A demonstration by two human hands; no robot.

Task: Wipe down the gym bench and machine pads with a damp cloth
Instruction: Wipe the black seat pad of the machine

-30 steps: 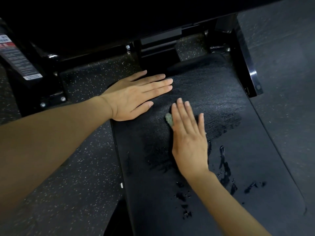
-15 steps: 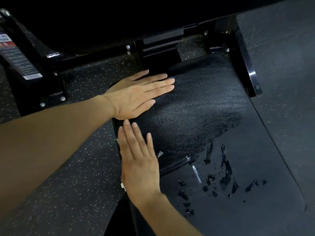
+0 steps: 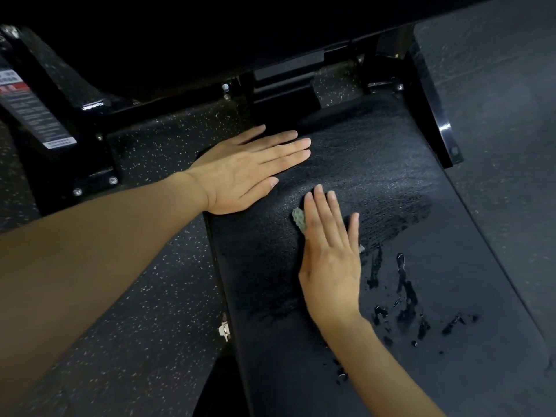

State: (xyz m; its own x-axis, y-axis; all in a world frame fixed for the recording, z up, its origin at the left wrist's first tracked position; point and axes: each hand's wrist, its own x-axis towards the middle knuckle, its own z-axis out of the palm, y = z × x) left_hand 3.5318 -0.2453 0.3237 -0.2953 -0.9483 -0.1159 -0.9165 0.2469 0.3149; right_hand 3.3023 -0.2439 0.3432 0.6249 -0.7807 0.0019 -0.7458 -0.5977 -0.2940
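Speckled floor (image 3: 135, 326) flanks the bench pad (image 3: 469, 242), where the right hand (image 3: 331, 260) — flat, pressing the cloth (image 3: 299, 218) — has swept back from the left edge to the middle, widening the damp patch; the left hand (image 3: 249, 173) stays flat at the far-left corner, drops (image 3: 406, 287) at near right unwiped.

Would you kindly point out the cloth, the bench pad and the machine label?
cloth (image 3: 298, 218), head view: exposed green edge.
bench pad (image 3: 376, 164), head view: damp upper surface.
machine label (image 3: 36, 115), head view: its middle.

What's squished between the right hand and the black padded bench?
A small grey-green cloth, mostly hidden; the head view shows its edge peeking out beside the right hand on the black padded bench.
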